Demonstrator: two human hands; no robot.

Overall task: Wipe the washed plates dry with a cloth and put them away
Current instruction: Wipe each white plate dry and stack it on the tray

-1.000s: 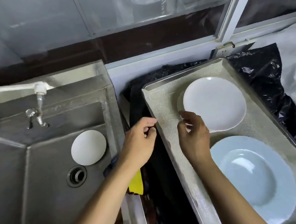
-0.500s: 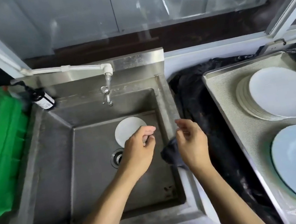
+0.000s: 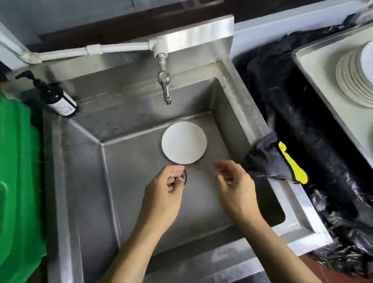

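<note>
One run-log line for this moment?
left hand: empty, over sink | right hand: empty | plate: in sink | cloth: on rim

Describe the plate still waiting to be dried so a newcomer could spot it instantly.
Find the steel sink. On its floor, below the tap, lies one small white plate. It lies alone there; the other plates are on the tray at right.
</note>
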